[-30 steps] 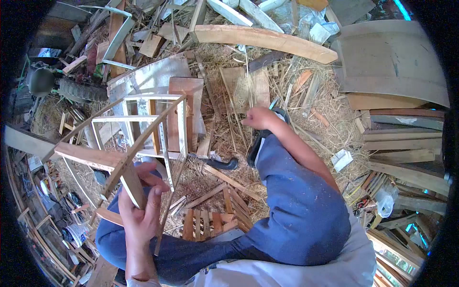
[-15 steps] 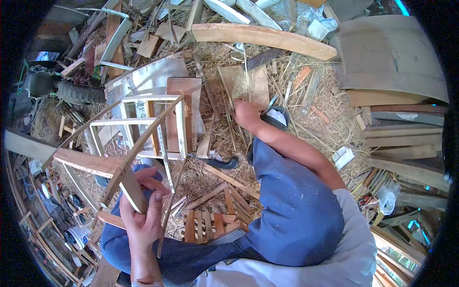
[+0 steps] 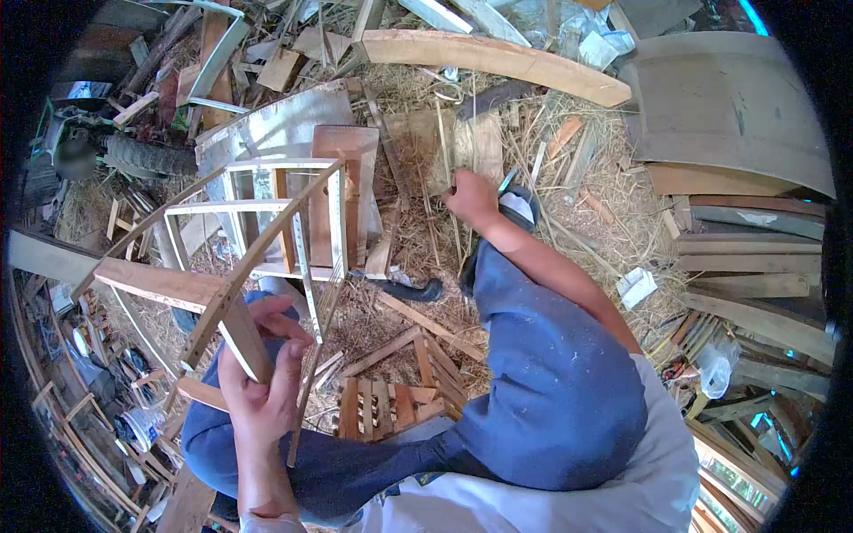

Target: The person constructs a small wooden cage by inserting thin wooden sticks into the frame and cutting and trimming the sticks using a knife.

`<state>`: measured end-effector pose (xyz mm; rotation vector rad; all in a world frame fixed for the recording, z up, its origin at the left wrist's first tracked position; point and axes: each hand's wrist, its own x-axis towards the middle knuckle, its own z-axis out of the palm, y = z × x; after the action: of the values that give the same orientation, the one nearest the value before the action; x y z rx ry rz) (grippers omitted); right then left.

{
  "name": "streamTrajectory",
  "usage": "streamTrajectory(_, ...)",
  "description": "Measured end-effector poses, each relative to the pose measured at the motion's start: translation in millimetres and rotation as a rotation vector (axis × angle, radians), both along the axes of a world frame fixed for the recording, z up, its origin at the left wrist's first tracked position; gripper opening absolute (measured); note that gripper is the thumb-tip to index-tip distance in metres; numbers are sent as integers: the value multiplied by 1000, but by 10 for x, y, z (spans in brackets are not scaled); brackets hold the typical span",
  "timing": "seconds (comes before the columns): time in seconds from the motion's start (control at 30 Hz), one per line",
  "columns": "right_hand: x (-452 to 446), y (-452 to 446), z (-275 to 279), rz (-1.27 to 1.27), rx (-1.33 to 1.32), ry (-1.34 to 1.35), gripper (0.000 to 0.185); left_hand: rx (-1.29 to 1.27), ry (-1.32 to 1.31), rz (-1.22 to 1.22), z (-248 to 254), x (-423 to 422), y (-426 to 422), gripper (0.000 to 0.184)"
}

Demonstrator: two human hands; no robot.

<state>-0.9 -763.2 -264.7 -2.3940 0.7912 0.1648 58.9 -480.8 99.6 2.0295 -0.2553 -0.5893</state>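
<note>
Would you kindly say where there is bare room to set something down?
The straw between the dark curved object and the right hand looks fairly open, though littered; so does that between the shoe and the white scrap. It is crowded around the wooden frame in the left hand and among the stacked planks.

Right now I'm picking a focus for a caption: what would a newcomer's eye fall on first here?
Probably the open wooden frame at left, gripped by the left hand. Next, perhaps, the bent knee in blue trousers, right of centre, with the right hand above it in the picture. A pale curved board spans the top centre.
</note>
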Motion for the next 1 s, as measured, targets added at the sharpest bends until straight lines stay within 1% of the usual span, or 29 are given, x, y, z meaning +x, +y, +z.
streamTrajectory(0.07,-47,-46,27,-16,35,-41,27,3,19,10,8,-7,7,32)
streamTrajectory(0.17,-118,-117,25,-30,95,-1,26,10,23,8,38,-4,7,32)
streamTrajectory(0.23,-156,-116,39,-36,42,-69,27,20,15,-6,37,-4,20,32)
streamTrajectory(0.33,-179,-125,44,-86,-21,-83,27,-2,-17,-13,0,-17,81,32)
streamTrajectory(0.43,-192,-120,2,-51,-82,-93,27,16,-2,-1,15,-29,148,32)
streamTrajectory(0.47,-224,-98,-14,-47,-75,-89,27,59,-37,-4,44,-29,154,32)
streamTrajectory(0.53,-208,-43,15,30,55,11,32,108,-78,-2,73,-42,169,32)
streamTrajectory(0.57,-193,8,23,33,61,8,32,90,-139,21,80,-62,154,32)
streamTrajectory(0.6,-169,65,85,145,53,-118,32,70,-201,44,83,-71,152,32)
streamTrajectory(0.63,-167,118,147,256,45,-241,32,75,-201,48,76,-59,195,32)
streamTrajectory(0.67,-144,149,203,314,102,-31,37,136,-276,4,58,-36,259,33)
streamTrajectory(0.7,-182,201,132,318,107,-27,37,198,-349,-40,41,-31,298,34)
streamTrajectory(0.77,-226,290,3,484,40,-262,44,183,-375,-29,29,-14,282,35)
streamTrajectory(0.8,-218,290,13,485,45,-263,44,154,-325,24,46,-3,276,35)
streamTrajectory(0.83,-219,273,24,548,77,-113,47,128,-275,77,59,11,273,36)
streamTrajectory(0.87,-236,281,36,611,114,40,49,177,-396,35,56,53,277,37)
streamTrajectory(0.9,-262,310,43,614,126,42,49,188,-390,36,62,60,295,37)
streamTrajectory(0.97,-267,301,-27,603,95,-52,49,127,-362,107,63,86,318,38)
streamTrajectory(1.0,-256,307,-43,595,99,-41,49,158,-388,115,84,98,298,38)
